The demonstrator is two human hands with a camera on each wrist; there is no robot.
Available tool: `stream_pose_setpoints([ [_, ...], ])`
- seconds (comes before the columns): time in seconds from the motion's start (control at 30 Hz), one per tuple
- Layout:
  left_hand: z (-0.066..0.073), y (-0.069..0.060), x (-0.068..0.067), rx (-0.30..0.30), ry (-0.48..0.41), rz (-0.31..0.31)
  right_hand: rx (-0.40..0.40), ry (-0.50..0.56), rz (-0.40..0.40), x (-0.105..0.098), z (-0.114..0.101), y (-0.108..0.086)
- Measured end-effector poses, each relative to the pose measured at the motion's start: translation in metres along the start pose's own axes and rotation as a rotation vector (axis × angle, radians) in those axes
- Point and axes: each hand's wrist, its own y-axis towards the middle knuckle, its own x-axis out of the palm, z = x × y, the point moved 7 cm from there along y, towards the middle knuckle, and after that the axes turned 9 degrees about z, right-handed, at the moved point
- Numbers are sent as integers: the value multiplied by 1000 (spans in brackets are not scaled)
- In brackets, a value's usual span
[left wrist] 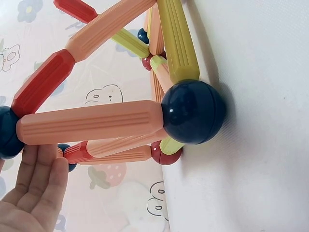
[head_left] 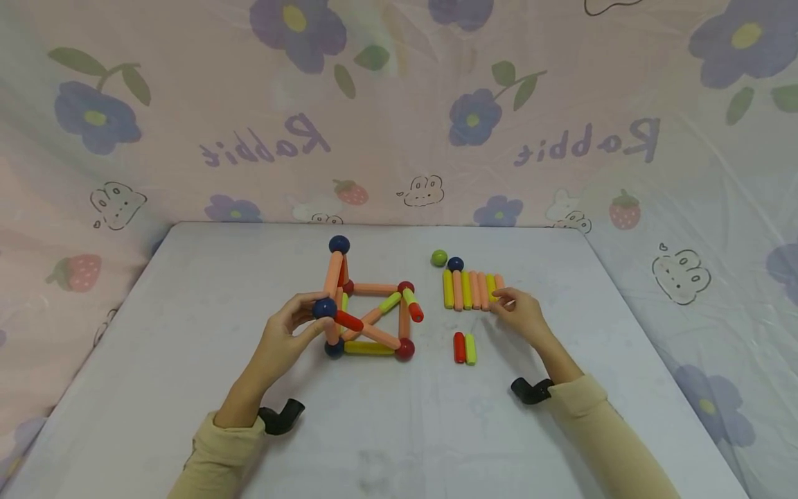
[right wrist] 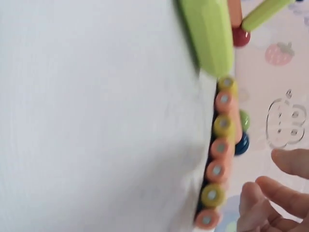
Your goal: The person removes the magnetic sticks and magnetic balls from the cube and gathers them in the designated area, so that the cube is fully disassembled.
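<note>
My left hand (head_left: 283,339) pinches a dark blue ball (head_left: 325,308) at the upper front left corner of a frame of magnetic rods and balls. Below it a peach rod (left wrist: 91,122) runs to another dark blue ball (left wrist: 194,112) on the table. A short red rod (head_left: 349,320) slants from the held ball to a peach rod (head_left: 380,335). My right hand (head_left: 522,317) hovers at the right end of a row of yellow and peach rods (head_left: 466,290). In the right wrist view its fingers (right wrist: 280,193) are loosely bent, apart from the thumb, with nothing between them.
A green ball (head_left: 439,258) and a dark blue ball (head_left: 456,264) lie behind the row. In front of it are a short red rod (head_left: 459,348) and a short yellow-green rod (head_left: 470,350). A patterned curtain (head_left: 386,125) hangs behind the white table (head_left: 399,430).
</note>
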Motion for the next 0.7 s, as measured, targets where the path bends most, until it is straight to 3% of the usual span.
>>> stream_pose_setpoints([
  [0.13, -1, 1, 0, -2, -7, -5, -59, 53, -25, 7, -24, -11],
  [0.43, 1, 0, 0, 9, -14, -9, -248, 175, -1, 22, -78, -37],
  [0.57, 0, 0, 0, -2, -5, -7, -391, 223, 21, 27, -103, -48],
  [0.7, 0, 0, 0, -6, -1, -6, -538, 204, 69, 31, -124, -56],
])
